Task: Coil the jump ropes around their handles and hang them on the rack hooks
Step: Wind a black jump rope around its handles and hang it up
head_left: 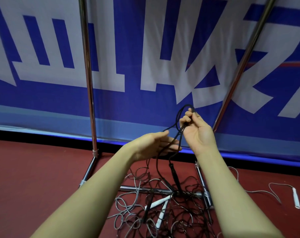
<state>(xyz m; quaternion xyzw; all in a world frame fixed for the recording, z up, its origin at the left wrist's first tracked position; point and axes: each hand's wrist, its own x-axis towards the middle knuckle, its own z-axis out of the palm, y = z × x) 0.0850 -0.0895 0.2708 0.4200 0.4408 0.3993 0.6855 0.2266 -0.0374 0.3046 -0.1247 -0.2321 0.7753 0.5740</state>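
Observation:
A black jump rope (177, 117) loops up through my right hand (197, 133), whose fingers pinch its folded strands at chest height. The strands run down past my left hand (156, 145), which has fingers extended with the rope lying across them. Two black handles (174, 176) dangle below the hands. On the floor lies a tangled pile of ropes (156, 208), grey and black, with white handles (160, 201) among them. The rack's chrome uprights (90, 93) rise behind; no hooks are in view.
The rack's base bars (145, 189) cross the red floor under the pile. Another grey rope with a white handle (296, 198) lies at the right. A blue and white banner (145, 57) hangs behind the rack.

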